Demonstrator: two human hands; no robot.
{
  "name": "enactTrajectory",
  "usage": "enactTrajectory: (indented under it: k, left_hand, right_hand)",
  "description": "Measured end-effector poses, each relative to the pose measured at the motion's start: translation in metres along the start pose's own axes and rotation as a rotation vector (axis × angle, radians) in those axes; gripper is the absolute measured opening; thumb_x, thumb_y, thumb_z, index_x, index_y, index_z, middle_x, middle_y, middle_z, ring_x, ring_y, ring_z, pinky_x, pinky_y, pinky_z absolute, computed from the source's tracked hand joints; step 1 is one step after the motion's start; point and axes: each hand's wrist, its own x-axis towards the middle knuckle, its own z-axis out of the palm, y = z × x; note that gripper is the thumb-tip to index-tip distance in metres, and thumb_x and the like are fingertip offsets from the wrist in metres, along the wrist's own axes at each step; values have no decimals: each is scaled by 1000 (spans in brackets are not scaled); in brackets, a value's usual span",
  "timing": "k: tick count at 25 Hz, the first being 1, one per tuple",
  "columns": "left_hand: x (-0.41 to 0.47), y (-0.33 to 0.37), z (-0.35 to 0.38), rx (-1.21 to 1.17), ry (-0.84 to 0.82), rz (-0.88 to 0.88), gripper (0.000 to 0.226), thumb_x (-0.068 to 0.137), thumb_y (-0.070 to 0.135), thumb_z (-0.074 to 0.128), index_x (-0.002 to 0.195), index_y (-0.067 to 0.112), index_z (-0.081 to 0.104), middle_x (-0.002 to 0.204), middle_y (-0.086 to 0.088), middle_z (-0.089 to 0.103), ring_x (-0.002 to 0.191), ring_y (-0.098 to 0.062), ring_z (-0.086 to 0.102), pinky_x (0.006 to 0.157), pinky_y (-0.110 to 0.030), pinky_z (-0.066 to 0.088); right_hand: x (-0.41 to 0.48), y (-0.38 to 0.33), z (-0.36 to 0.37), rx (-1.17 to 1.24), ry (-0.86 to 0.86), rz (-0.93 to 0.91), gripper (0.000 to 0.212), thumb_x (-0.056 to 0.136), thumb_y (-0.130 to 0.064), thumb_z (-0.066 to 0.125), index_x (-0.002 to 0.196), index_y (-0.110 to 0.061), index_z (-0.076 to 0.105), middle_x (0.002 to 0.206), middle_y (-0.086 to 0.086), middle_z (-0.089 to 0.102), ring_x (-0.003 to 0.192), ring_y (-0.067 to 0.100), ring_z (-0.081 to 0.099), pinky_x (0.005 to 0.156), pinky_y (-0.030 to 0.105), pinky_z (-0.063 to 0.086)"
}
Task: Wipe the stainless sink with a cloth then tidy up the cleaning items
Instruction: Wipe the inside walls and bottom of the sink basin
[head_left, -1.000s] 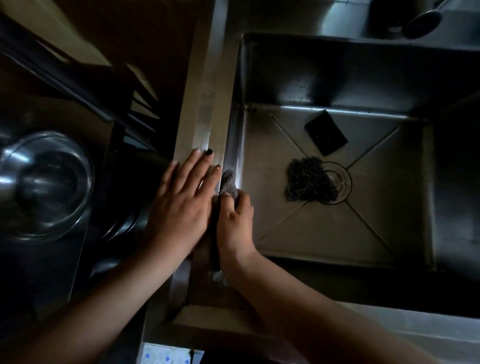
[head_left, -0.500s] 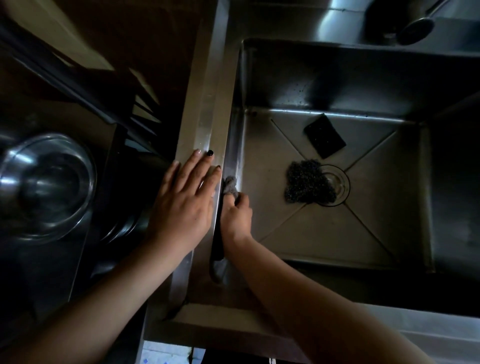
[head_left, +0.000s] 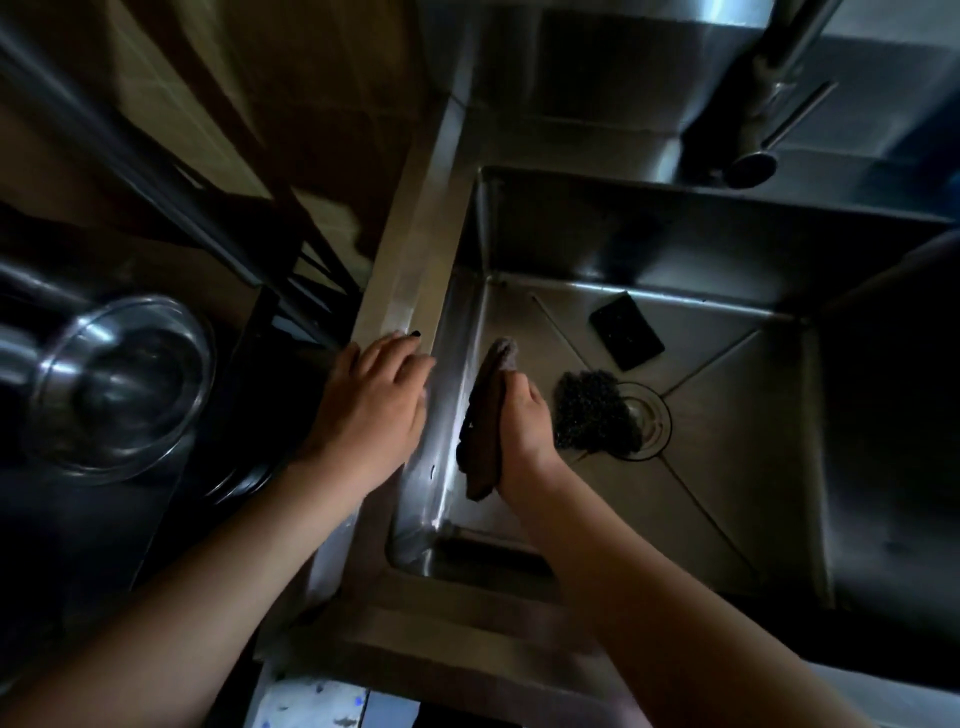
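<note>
The stainless sink (head_left: 737, 509) fills the right of the view. My right hand (head_left: 524, 426) is inside it near the left wall, gripping a brownish cloth (head_left: 485, 415) that hangs folded between the hand and the wall. My left hand (head_left: 371, 410) rests flat on the sink's left rim (head_left: 410, 291), fingers straight. A dark steel-wool scourer (head_left: 592, 410) lies on the basin floor beside the round drain (head_left: 647, 421). A black sponge pad (head_left: 627, 330) lies farther back on the floor.
A faucet spout (head_left: 753, 166) hangs over the back edge of the sink. Left of the rim stands a rack with a shiny metal bowl (head_left: 119, 389). The scene is dim.
My right hand has moved off the left wall's top edge and down into the basin, and more of the cloth now shows. My left hand stays on the rim. The camera has tilted up.
</note>
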Motion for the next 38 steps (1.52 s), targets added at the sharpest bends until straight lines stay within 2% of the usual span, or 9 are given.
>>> enactTrajectory:
  k: [8, 11, 15, 17, 23, 25, 28, 33, 38]
  left_hand:
    - [53, 1, -6, -144, 75, -101, 29, 85, 11, 53, 113, 5, 58, 124, -14, 55, 120, -31, 48, 100, -43, 36]
    - [82, -8, -8, -232, 92, -119, 28, 87, 13, 52, 114, 6, 55, 125, -13, 54, 120, -29, 47, 101, -41, 36]
    - [129, -34, -2, -323, 76, -98, 28, 91, 18, 47, 119, 15, 51, 129, -5, 51, 122, -22, 44, 100, -35, 34]
    - [151, -47, 3, -323, 79, -36, 28, 91, 18, 48, 119, 16, 51, 129, -5, 50, 122, -21, 43, 99, -34, 35]
    - [220, -56, 16, -338, 107, 132, 29, 90, 14, 48, 119, 12, 52, 132, -8, 47, 126, -23, 38, 103, -29, 27]
    - [242, -52, 17, -344, 130, 185, 28, 89, 10, 50, 117, 9, 54, 131, -10, 49, 127, -25, 38, 104, -27, 22]
    - [261, -48, 21, -352, 157, 171, 26, 90, 11, 47, 115, 10, 55, 129, -8, 50, 126, -24, 39, 101, -24, 21]
    - [271, -47, 36, -199, 132, 147, 27, 90, 18, 42, 113, 15, 55, 127, -6, 51, 119, -26, 44, 100, -37, 32]
    - [266, -47, 36, -90, 120, 242, 39, 91, 20, 37, 129, 18, 44, 144, -2, 37, 132, -19, 30, 108, -29, 10]
  right_hand:
    - [15, -52, -2, 108, 23, -87, 35, 95, -32, 37, 114, -6, 50, 91, 20, 54, 79, 30, 54, 69, 40, 47]
    - [25, -67, 12, 145, 91, -120, 31, 96, -32, 39, 115, -11, 51, 90, 12, 58, 88, 30, 57, 80, 43, 49]
    - [51, -84, 41, 276, 210, -191, 34, 96, -34, 41, 117, -9, 52, 93, 10, 60, 81, 22, 59, 65, 28, 47]
    - [68, -92, 55, 371, 274, -218, 34, 96, -32, 42, 118, -8, 51, 102, 15, 59, 87, 25, 59, 72, 28, 48]
    - [119, -112, 73, 510, 456, -437, 12, 92, -25, 51, 83, -19, 45, 86, 11, 55, 77, 19, 53, 71, 26, 47]
    - [134, -122, 72, 534, 476, -514, 12, 91, -24, 54, 89, -18, 43, 84, 3, 53, 76, 14, 52, 64, 14, 46]
    - [152, -128, 78, 513, 446, -547, 24, 87, -29, 59, 95, -19, 38, 87, -2, 51, 80, 12, 53, 71, 21, 44]
    - [176, -129, 95, 498, 327, -598, 33, 83, -24, 65, 82, -26, 31, 82, -5, 51, 57, -12, 51, 52, 1, 38]
    - [181, -127, 100, 446, 341, -725, 41, 80, -14, 69, 79, -25, 30, 82, -4, 48, 57, -17, 50, 57, 1, 38]
